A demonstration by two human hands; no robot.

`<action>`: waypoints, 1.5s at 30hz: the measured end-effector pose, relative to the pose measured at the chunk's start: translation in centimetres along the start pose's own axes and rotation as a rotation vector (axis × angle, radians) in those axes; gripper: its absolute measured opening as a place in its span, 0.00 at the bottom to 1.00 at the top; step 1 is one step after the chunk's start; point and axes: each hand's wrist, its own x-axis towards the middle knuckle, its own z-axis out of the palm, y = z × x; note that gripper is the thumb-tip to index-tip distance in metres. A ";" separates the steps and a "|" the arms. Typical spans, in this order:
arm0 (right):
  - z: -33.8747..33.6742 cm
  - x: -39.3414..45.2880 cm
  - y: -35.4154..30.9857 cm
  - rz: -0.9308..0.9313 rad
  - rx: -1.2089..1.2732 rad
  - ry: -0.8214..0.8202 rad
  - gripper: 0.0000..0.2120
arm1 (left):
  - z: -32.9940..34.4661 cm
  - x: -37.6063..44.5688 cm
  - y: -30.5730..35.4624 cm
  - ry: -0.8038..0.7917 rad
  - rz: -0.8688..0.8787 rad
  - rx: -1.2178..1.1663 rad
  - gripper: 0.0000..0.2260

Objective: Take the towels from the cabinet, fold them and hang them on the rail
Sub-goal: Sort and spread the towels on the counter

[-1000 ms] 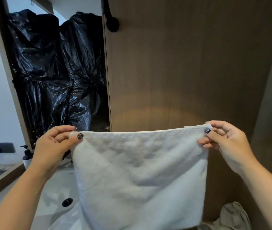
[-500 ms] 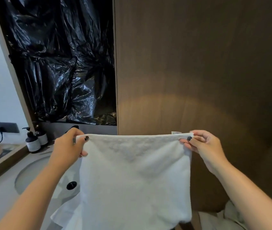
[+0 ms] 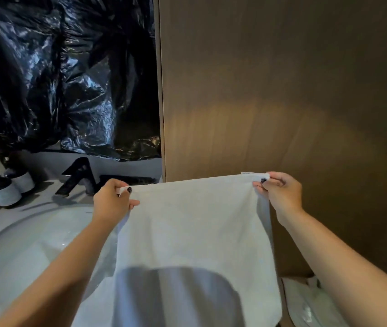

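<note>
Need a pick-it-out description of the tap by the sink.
Start at the round white sink at lower left. On the counter behind its rim, under the crinkled black plastic sheet, stands the tap. It is matte black and angular, unlike the two round white-bodied pump bottles to its left.

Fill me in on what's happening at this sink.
A person holds a white towel stretched out by its top corners, the left hand pinching one and the right hand the other. It hangs down in front of a wooden cabinet panel, beside the sink. No rail is in view.
</note>
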 end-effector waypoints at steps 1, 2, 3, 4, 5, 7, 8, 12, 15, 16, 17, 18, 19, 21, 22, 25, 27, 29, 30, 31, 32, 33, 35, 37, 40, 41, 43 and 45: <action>0.6 0.4 0.8 0.014 -0.020 0.010 0.14 | 0.8 0.4 -0.9 -0.009 -0.030 -0.006 0.04; 1.1 0.7 1.8 0.026 -0.059 0.013 0.13 | 1.4 0.6 -1.9 -0.022 -0.066 -0.017 0.05; 1.7 1.0 3.0 0.029 -0.115 0.008 0.12 | 2.1 0.5 -2.6 -0.034 -0.106 -0.033 0.05; 2.3 0.9 4.1 0.011 -0.197 -0.007 0.12 | 2.6 0.3 -3.0 -0.035 -0.134 -0.036 0.09; 2.8 0.5 5.0 -0.031 -0.289 -0.029 0.13 | 3.1 -0.1 -3.2 -0.031 -0.140 -0.017 0.13; 3.5 -0.8 6.2 -0.168 -0.422 -0.099 0.22 | 4.1 -1.6 -2.8 0.008 -0.049 0.034 0.19; 3.8 -1.8 6.4 -0.268 -0.479 -0.169 0.25 | 4.7 -2.8 -2.2 0.009 0.044 0.033 0.19; 6.5 -6.0 8.2 -0.723 -0.741 -0.534 0.21 | 8.5 -7.3 -1.2 -0.207 0.431 0.032 0.24; 7.2 -5.7 11.4 -0.772 -0.929 -0.598 0.27 | 11.1 -7.7 -4.1 -0.314 0.565 0.230 0.27; 7.2 -5.2 12.3 -0.772 -1.000 -0.609 0.29 | 11.5 -7.5 -5.3 -0.308 0.598 0.325 0.27; 7.0 -5.1 12.6 -0.794 -1.058 -0.605 0.29 | 11.9 -7.4 -6.4 -0.308 0.632 0.396 0.27; 6.7 -4.9 13.1 -0.820 -1.099 -0.602 0.27 | 12.0 -7.3 -7.0 -0.310 0.660 0.428 0.27; 6.5 -4.7 13.5 -0.842 -1.131 -0.590 0.27 | 12.0 -7.2 -7.6 -0.308 0.680 0.440 0.26; 6.2 -3.9 13.8 -0.843 -1.204 -0.548 0.28 | 12.0 -6.9 -8.0 -0.281 0.689 0.445 0.26; 6.1 -3.5 13.9 -0.830 -1.235 -0.530 0.30 | 12.0 -6.7 -8.1 -0.265 0.675 0.451 0.27; 5.7 -2.7 14.0 -0.802 -1.265 -0.534 0.34 | 11.6 -6.2 -9.1 -0.252 0.633 0.482 0.29; 5.5 -2.4 14.0 -0.776 -1.260 -0.530 0.37 | 11.1 -5.9 -10.1 -0.254 0.602 0.483 0.30; 5.1 -1.7 13.8 -0.708 -1.266 -0.516 0.40 | 10.4 -5.8 -11.2 -0.254 0.569 0.499 0.30; 4.8 -1.2 13.6 -0.666 -1.275 -0.519 0.40 | 10.1 -5.7 -11.6 -0.254 0.559 0.510 0.30; 4.5 -0.7 13.4 -0.625 -1.285 -0.534 0.40 | 9.8 -5.6 -11.7 -0.258 0.553 0.518 0.31; 4.3 -0.3 13.1 -0.597 -1.295 -0.555 0.40 | 9.4 -5.6 -11.6 -0.267 0.544 0.526 0.31; 4.2 0.0 12.8 -0.580 -1.301 -0.575 0.40 | 9.2 -5.7 -11.2 -0.284 0.524 0.535 0.32; 4.2 -0.5 12.1 -0.551 -1.275 -0.587 0.40 | 8.9 -6.3 -10.1 -0.328 0.441 0.548 0.33; 4.2 -2.4 11.5 -0.571 -1.214 -0.544 0.36 | 8.4 -7.7 -9.0 -0.323 0.398 0.501 0.33; 3.8 -7.8 12.0 -0.760 -1.126 -0.545 0.31 | 8.2 -11.6 -8.6 -0.278 0.489 0.472 0.29; 3.5 -9.7 12.8 -0.833 -1.085 -0.595 0.29 | 8.4 -13.2 -8.8 -0.270 0.535 0.477 0.28; 2.7 -11.8 15.0 -0.965 -1.094 -0.688 0.28 | 8.6 -15.9 -9.5 -0.294 0.615 0.520 0.27; 1.8 -11.4 16.6 -0.991 -1.258 -0.685 0.30 | 8.5 -17.5 -11.0 -0.335 0.642 0.634 0.28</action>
